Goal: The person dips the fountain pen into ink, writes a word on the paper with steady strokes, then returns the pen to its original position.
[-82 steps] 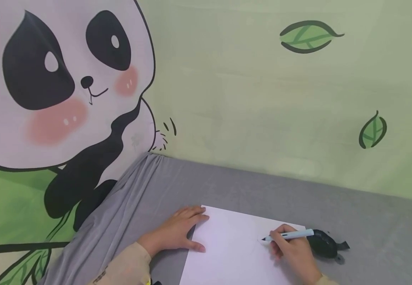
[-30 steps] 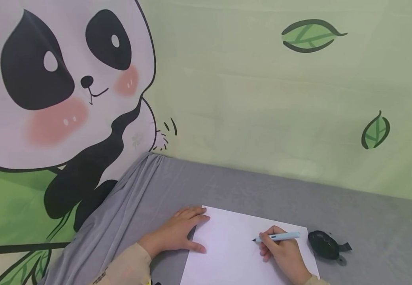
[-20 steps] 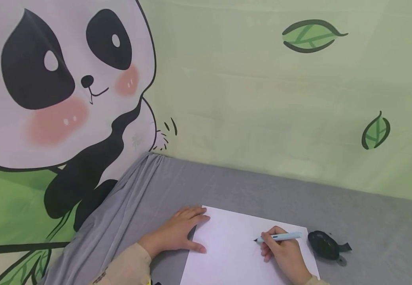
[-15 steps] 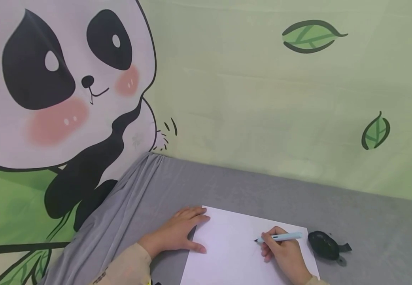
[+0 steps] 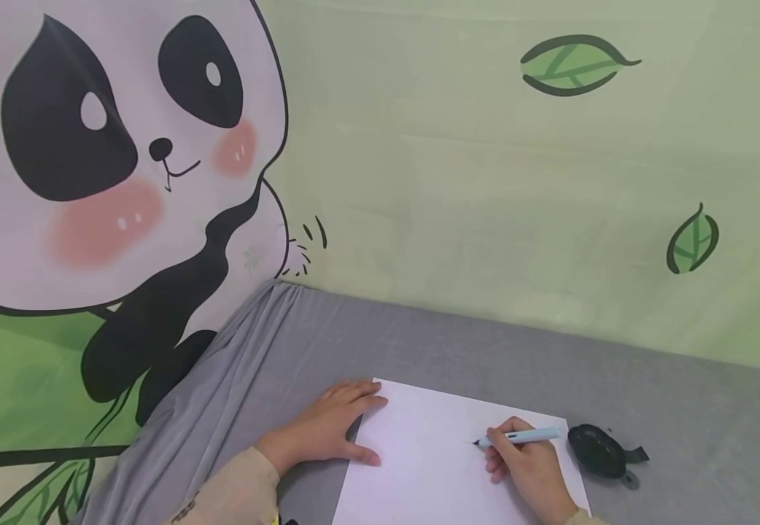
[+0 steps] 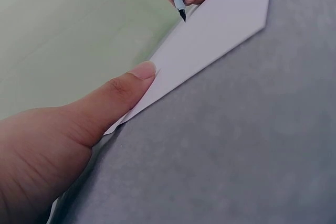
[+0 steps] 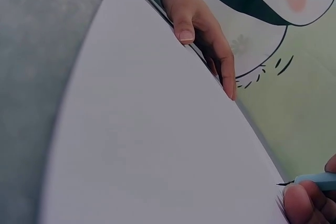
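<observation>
A white sheet of paper [image 5: 413,467] lies on the grey cloth. My left hand [image 5: 321,429] rests at its left edge, thumb and fingers spread on the paper. The thumb [image 6: 123,90] presses near the edge in the left wrist view. My right hand [image 5: 527,463] pinches a light blue pen [image 5: 531,435] between thumb and fingers, its dark tip at the paper. Faint thin lines show around the tip. In the right wrist view the pen [image 7: 315,179] is partly cut off at the lower right corner.
A dark, glossy oval object [image 5: 596,452] with a short protruding piece lies right of the paper. Grey cloth [image 5: 419,328] covers the table up to a backdrop printed with a panda [image 5: 242,292] and leaves. Something small, black and yellow, is partly hidden near the left sleeve [image 5: 229,492].
My right hand with the pen first shifted left across the paper, then slid slightly right again in the last half second. The left hand has stayed in place.
</observation>
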`<state>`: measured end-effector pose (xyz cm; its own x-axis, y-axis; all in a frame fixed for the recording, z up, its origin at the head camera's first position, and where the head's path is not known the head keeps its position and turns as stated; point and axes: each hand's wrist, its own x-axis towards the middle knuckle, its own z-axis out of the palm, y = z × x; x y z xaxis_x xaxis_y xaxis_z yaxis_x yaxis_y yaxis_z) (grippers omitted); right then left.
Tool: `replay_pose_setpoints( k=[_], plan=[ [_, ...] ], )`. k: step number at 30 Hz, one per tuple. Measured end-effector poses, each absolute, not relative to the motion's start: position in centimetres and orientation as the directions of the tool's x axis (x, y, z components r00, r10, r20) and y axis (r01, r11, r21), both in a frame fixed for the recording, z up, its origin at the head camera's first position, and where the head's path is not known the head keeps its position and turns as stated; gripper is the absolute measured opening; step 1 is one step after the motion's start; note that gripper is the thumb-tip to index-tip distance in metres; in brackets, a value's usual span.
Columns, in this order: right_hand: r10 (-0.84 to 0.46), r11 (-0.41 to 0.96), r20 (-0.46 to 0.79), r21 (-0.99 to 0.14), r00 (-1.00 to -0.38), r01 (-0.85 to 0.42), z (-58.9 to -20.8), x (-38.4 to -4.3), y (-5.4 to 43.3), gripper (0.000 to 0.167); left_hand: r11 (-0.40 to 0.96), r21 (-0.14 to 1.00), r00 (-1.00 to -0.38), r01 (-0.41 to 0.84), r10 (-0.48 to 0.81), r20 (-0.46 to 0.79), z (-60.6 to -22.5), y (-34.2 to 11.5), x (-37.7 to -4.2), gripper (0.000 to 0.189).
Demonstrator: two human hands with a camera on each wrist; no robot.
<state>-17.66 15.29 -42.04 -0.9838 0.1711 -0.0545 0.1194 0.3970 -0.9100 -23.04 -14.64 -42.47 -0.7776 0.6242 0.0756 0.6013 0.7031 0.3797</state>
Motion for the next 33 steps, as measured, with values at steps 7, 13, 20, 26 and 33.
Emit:
replay_pose_setpoints(
  k=[7, 13, 20, 26, 33],
  plan=[
    [0.187, 0.408, -0.056, -0.904, -0.981, 0.130, -41.95, -17.56, 15.42, 0.016, 0.699, 0.383, -0.774, 0.604, 0.628, 0.076, -42.45, -14.66, -23.06, 0.083],
    [0.201, 0.402, -0.066, -0.904, -0.977, 0.144, -41.81, -17.52, 15.46, 0.016, 0.694, 0.381, -0.770, 0.612, 0.633, 0.082, -42.55, -14.74, -23.17, 0.084],
    [0.217, 0.395, -0.087, -0.903, -0.972, 0.169, -41.80, -17.56, 15.52, 0.017, 0.686, 0.380, -0.762, 0.621, 0.641, 0.088, -42.59, -14.87, -23.17, 0.083],
    [0.223, 0.394, -0.089, -0.903, -0.971, 0.173, -41.79, -17.55, 15.61, 0.017, 0.683, 0.375, -0.759, 0.627, 0.644, 0.098, -42.60, -14.88, -23.14, 0.083],
    [0.221, 0.386, -0.089, -0.906, -0.971, 0.171, -41.73, -17.56, 15.64, 0.018, 0.685, 0.378, -0.762, 0.623, 0.641, 0.092, -42.56, -14.85, -23.09, 0.083]
  ],
)
